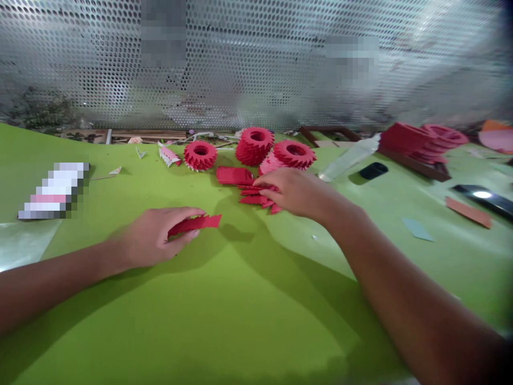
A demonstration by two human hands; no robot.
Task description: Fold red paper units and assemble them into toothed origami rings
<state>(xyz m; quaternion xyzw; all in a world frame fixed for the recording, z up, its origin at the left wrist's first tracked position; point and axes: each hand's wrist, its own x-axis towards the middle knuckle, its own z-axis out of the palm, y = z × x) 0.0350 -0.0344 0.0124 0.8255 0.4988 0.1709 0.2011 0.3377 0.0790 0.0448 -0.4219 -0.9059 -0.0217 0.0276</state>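
Observation:
My left hand (pixel 160 235) is closed around a strip of interlocked red folded paper pieces (pixel 206 221), held just above the green tabletop. Farther off, my right hand (pixel 286 190) reaches into a pile of red folded paper pieces (pixel 256 198); its fingertips touch the pile, and whether they pinch a piece is hard to see. Against that pile lies a red paper stack (pixel 234 175). Just behind stand spiky rings of red folded paper: a small one (pixel 200 155), a taller one (pixel 255 145) and a red-and-pink one (pixel 294 154), partly hidden by my right hand.
A clear plastic sleeve (pixel 350 156) and a black cylinder (pixel 374 170) lie to the right. Beyond them, red paper (pixel 409 140) fills a brown tray (pixel 417 164). A phone-like dark object (pixel 484 199) and an orange paper piece (pixel 468 212) are at far right. A perforated metal panel (pixel 256 69) stands behind.

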